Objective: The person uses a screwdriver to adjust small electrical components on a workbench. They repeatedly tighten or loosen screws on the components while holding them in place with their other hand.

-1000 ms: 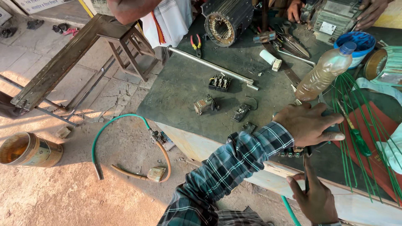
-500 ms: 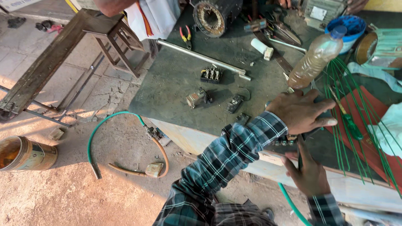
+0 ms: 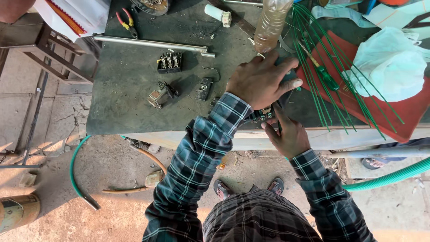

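Observation:
My left hand (image 3: 262, 80) lies curled over a dark electrical part (image 3: 265, 115) at the front edge of the dark green table (image 3: 125, 112), pinning it down. Screw terminals of the part show just under my wrist. From below the edge, my right hand (image 3: 289, 134) reaches up, with thumb and forefinger pinched at those terminals. Most of the part is hidden under my left hand. Both sleeves are dark plaid.
On the table lie a black terminal block (image 3: 169, 62), two small parts (image 3: 160, 95) (image 3: 205, 88), a metal rod (image 3: 152, 43), pliers (image 3: 126, 22), a plastic bottle (image 3: 271, 22), green wires (image 3: 313, 89), a green screwdriver (image 3: 324, 76), a red mat (image 3: 403, 116) and a white bag (image 3: 389, 62). A green hose (image 3: 389, 177) runs below.
My right hand has come up from below the table edge to the part's terminals. My left hand has stayed on the part. The camera has tilted further down over the table.

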